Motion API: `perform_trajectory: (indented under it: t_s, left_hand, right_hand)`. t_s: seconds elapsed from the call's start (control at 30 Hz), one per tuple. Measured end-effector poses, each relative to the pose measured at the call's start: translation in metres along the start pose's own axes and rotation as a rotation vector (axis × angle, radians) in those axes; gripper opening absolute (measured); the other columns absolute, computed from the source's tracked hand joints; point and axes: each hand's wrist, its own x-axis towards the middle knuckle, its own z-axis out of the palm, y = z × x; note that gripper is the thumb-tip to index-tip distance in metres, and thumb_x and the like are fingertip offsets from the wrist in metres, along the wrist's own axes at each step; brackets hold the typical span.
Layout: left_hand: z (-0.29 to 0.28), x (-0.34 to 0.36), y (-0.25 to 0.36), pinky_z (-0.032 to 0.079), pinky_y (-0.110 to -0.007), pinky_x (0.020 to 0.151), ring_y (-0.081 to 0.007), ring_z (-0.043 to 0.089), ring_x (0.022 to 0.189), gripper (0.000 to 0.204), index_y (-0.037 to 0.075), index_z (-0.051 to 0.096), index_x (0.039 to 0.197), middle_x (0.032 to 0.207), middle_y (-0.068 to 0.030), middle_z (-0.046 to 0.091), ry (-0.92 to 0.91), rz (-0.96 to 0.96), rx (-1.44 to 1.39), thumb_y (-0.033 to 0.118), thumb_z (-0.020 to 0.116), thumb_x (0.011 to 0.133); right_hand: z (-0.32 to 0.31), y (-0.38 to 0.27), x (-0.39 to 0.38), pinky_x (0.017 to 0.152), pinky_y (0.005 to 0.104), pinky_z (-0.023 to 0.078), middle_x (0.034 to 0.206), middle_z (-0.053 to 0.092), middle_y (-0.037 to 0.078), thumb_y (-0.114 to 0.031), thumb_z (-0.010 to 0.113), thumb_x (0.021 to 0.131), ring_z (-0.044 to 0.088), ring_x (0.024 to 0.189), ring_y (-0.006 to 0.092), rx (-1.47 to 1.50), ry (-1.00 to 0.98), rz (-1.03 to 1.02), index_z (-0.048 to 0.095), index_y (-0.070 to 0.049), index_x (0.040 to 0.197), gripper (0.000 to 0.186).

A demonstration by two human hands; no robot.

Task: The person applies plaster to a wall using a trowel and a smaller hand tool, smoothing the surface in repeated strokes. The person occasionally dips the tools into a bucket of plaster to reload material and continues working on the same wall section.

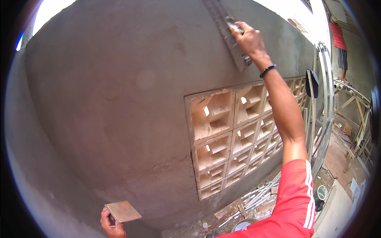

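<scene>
Raised high, my right hand (251, 41) is closed round the handle of a long plastering trowel (234, 43). Its narrow grey blade, smeared with mortar, lies along the upper part of a wet-looking grey plastered wall (119, 87). Low on the left, my left hand (112, 224) grips a small flat square plate (124, 211) from below and behind, apart from the wall. The plate is brownish, and I see no heap of mortar on it. How its grip is fixed underneath is hidden.
Pale ventilation blocks (212, 113) form a recessed grid below my right arm. Rubble and thin white strips (258, 200) lie at the wall's foot, near a bucket (244, 224). At far right, a person in red (338, 35) stands by wooden scaffolding (353, 103).
</scene>
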Motion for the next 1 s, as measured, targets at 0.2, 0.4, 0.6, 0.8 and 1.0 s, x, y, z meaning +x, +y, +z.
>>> perform_trajectory:
  t_s: [0.2,0.4,0.6,0.8,1.0]
  left_hand:
    - [0.032,0.005,-0.012,0.042,-0.029,0.087,-0.0149,0.055,0.094,0.033,-0.001,0.054,0.107,0.103,-0.007,0.058,-0.031,-0.033,-0.489,0.019,0.069,0.086]
    - [0.043,0.008,-0.008,0.042,-0.027,0.084,-0.014,0.054,0.091,0.033,-0.001,0.055,0.106,0.1,-0.0072,0.058,-0.058,0.101,-0.448,0.019,0.07,0.084]
    - [0.057,0.016,0.024,0.047,-0.029,0.074,-0.0207,0.059,0.08,0.027,-0.002,0.057,0.102,0.093,-0.0121,0.06,-0.057,0.077,-0.466,0.007,0.063,0.077]
    - [0.049,-0.006,0.009,0.048,-0.029,0.079,-0.0154,0.059,0.085,0.026,-0.001,0.056,0.103,0.094,-0.007,0.061,-0.052,-0.012,-0.556,0.007,0.064,0.08]
    - [0.056,0.006,0.023,0.048,-0.029,0.077,-0.0148,0.058,0.085,0.023,-0.002,0.055,0.101,0.091,-0.0066,0.059,-0.101,0.09,-0.327,0.002,0.06,0.079]
  right_hand:
    - [-0.012,-0.012,0.006,0.092,0.0421,0.054,0.097,0.071,0.024,-0.041,0.058,0.091,0.069,0.099,0.0387,0.11,0.021,0.002,0.068,-0.006,0.115,0.043]
    - [-0.041,0.07,0.024,0.079,0.0397,0.058,0.099,0.073,0.02,-0.047,0.059,0.091,0.073,0.086,0.0317,0.03,0.056,0.17,0.066,-0.006,0.122,0.052]
    - [0.031,-0.029,-0.088,0.072,0.0468,0.059,0.084,0.071,0.022,-0.043,0.063,0.091,0.07,0.081,0.0408,0.083,-0.11,-0.355,0.067,-0.009,0.117,0.044]
    - [-0.016,0.06,-0.046,0.066,0.0463,0.059,0.076,0.07,0.022,-0.039,0.065,0.091,0.07,0.073,0.0405,0.14,0.045,-0.089,0.065,-0.005,0.118,0.043]
    - [0.031,0.006,-0.144,0.065,0.0447,0.058,0.082,0.07,0.023,-0.039,0.066,0.091,0.071,0.078,0.0383,0.057,-0.128,-0.457,0.064,-0.006,0.12,0.044]
